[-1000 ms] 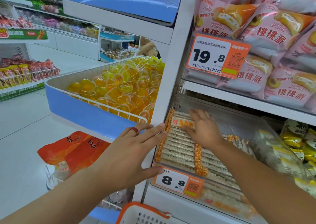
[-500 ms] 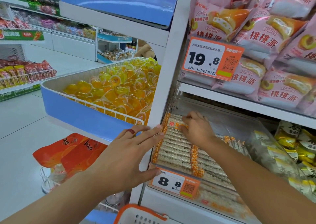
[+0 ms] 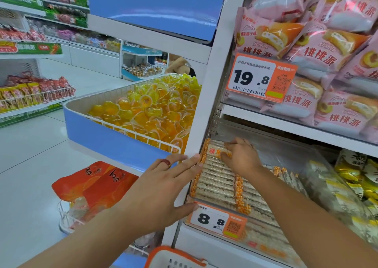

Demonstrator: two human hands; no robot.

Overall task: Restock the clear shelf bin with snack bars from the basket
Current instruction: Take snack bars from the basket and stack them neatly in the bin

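Observation:
The clear shelf bin sits on the lower shelf with an orange 8.8 price tag on its front. Rows of pale snack bars with orange ends fill its left side. My right hand is inside the bin at the back left, fingers curled on one snack bar lying on top of the rows. My left hand lies flat with spread fingers against the white shelf upright and the bin's left corner, holding nothing. The orange-rimmed white basket shows at the bottom edge.
A blue tray of yellow jelly cups juts out at the left. Orange bags sit in a wire rack below it. Pink cake bags fill the shelf above. Yellow packets lie in the bin to the right.
My right hand has curled its fingers onto the top bar at the bin's back left. The left hand stays against the upright. The camera has shifted slightly.

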